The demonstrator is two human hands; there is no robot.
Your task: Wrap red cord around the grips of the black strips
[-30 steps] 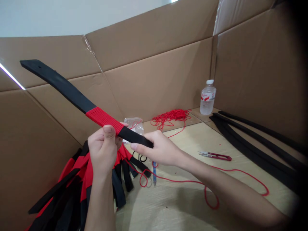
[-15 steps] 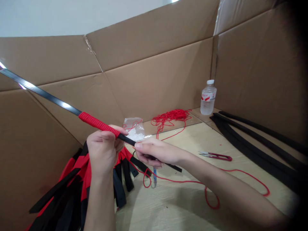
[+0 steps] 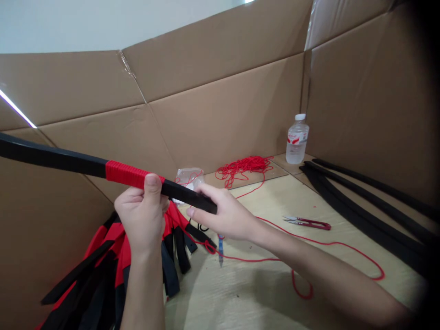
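Both of my hands hold a long flat black bar (image 3: 51, 157) with a tight red cord wrapping (image 3: 129, 174) around one section. My left hand (image 3: 142, 213) grips the bar at the end of the wrapping, its thumb pressed on top. My right hand (image 3: 225, 213) has its fingers around the black end of the bar (image 3: 187, 195). The far tip runs out of view to the left. A thin red cord (image 3: 302, 244) trails across the table below my right forearm.
Several wrapped red-and-black bars (image 3: 117, 243) lean in a heap at lower left. A red cord tangle (image 3: 244, 166), plastic bag (image 3: 188, 178), red-handled thread snips (image 3: 306, 223), blue pen-like tool (image 3: 220, 250), water bottle (image 3: 297, 140) and black strips (image 3: 364, 211) stand within cardboard walls (image 3: 223, 114).
The bar has rotated from edge-on to showing its flat face and now lies nearer level, its tip swung down and left. The red cord on the table has shifted slightly.
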